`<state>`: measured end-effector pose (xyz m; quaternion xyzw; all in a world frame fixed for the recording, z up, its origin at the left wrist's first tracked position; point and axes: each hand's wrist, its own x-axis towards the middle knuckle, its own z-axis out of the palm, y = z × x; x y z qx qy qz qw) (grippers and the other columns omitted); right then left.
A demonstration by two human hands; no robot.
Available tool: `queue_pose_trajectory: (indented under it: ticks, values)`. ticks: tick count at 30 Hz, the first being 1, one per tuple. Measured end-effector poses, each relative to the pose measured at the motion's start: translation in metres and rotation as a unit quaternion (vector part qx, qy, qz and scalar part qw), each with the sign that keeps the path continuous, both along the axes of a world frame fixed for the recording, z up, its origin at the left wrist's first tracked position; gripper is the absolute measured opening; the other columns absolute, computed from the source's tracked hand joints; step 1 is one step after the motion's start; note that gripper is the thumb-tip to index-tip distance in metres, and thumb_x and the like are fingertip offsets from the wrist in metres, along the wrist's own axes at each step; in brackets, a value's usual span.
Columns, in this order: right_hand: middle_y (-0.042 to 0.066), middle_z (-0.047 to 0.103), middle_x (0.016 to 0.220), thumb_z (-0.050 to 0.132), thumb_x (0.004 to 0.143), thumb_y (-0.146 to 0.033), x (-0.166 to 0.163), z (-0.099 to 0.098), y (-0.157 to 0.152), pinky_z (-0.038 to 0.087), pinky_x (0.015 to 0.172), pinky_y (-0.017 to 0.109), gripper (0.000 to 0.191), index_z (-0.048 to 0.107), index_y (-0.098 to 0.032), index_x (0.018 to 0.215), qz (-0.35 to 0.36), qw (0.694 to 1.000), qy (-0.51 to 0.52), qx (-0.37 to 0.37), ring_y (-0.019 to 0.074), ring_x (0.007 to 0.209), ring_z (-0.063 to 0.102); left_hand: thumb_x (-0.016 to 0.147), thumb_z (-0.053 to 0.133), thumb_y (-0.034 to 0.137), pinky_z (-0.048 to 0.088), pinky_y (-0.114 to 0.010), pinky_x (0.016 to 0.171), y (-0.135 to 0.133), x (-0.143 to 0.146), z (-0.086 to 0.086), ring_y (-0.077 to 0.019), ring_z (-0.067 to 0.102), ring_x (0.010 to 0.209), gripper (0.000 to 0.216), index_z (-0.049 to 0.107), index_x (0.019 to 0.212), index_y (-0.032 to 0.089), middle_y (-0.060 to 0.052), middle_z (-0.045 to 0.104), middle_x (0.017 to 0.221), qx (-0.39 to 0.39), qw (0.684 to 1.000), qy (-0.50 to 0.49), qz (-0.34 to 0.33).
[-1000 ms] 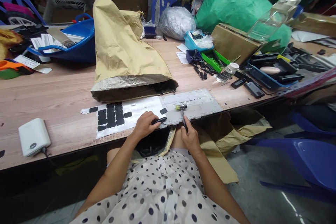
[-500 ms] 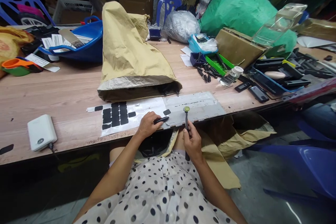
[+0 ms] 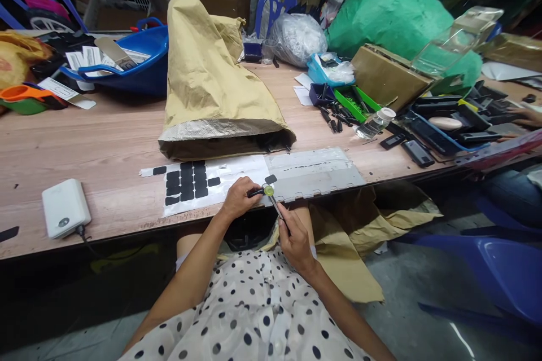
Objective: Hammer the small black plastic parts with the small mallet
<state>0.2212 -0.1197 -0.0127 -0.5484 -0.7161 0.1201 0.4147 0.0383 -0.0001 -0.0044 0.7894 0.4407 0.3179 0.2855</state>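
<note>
My left hand (image 3: 237, 198) rests at the table's front edge, fingers pinched on a small black part (image 3: 256, 192) that lies on a grey metal plate (image 3: 315, 172). My right hand (image 3: 294, 240) grips the dark handle of a small hammer (image 3: 271, 196). Its yellow-green head sits right over the black part's end. Left of my hands lies a white sheet (image 3: 220, 180) with several black rectangular pads (image 3: 186, 181), and one loose pad (image 3: 271, 179) is near the hammer head.
A tan paper sack (image 3: 212, 84) lies open just behind the plate. A white power bank (image 3: 65, 215) sits at the left, a blue basket (image 3: 127, 65) behind it. Trays of black parts (image 3: 440, 118), a small bottle (image 3: 375, 122) and a cardboard box (image 3: 387, 76) crowd the right. Another person's hand (image 3: 527, 117) shows far right.
The hammer has swung left from the plate's middle to the black part held in my left hand. My right hand shifted left with it; my left hand stayed put.
</note>
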Motion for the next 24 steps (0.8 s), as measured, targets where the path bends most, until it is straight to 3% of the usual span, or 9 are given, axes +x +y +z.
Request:
queue_pose_trajectory:
  ticks: [9, 16, 24]
  values:
    - [0.012, 0.072, 0.123, 0.043, 0.101, -0.015, 0.003, -0.002, 0.000, 0.060, 0.092, 0.036, 0.050, 0.049, -0.022, 0.150, -0.029, 0.999, 0.009, 0.023, 0.0222, 0.110, 0.069, 0.080, 0.069, 0.018, 0.049, -0.031, 0.077, 0.001, 0.001, -0.002, -0.0194, 0.057, 0.083, 0.012, 0.075, 0.089, 0.023, -0.002, 0.063, 0.079, -0.012, 1.000, 0.007, -0.003]
    - [0.011, 0.073, 0.121, 0.043, 0.101, -0.018, 0.004, -0.004, -0.001, 0.059, 0.092, 0.035, 0.046, 0.054, -0.022, 0.146, -0.038, 0.999, 0.020, -0.002, 0.0215, 0.107, 0.070, 0.080, 0.067, 0.019, 0.049, -0.032, 0.077, 0.000, 0.001, -0.001, -0.0195, 0.058, 0.083, 0.012, 0.074, 0.089, 0.023, -0.002, 0.063, 0.080, -0.005, 1.000, 0.016, -0.003]
    - [0.011, 0.071, 0.106, 0.041, 0.098, -0.022, 0.030, 0.000, 0.018, 0.057, 0.084, 0.033, 0.044, 0.064, -0.022, 0.136, -0.181, 0.983, -0.020, -0.012, 0.0221, 0.098, 0.068, 0.079, 0.072, 0.024, 0.048, -0.033, 0.078, -0.003, 0.005, 0.000, -0.0204, 0.057, 0.084, 0.019, 0.071, 0.098, 0.022, -0.003, 0.063, 0.086, 0.026, 0.998, 0.065, 0.007]
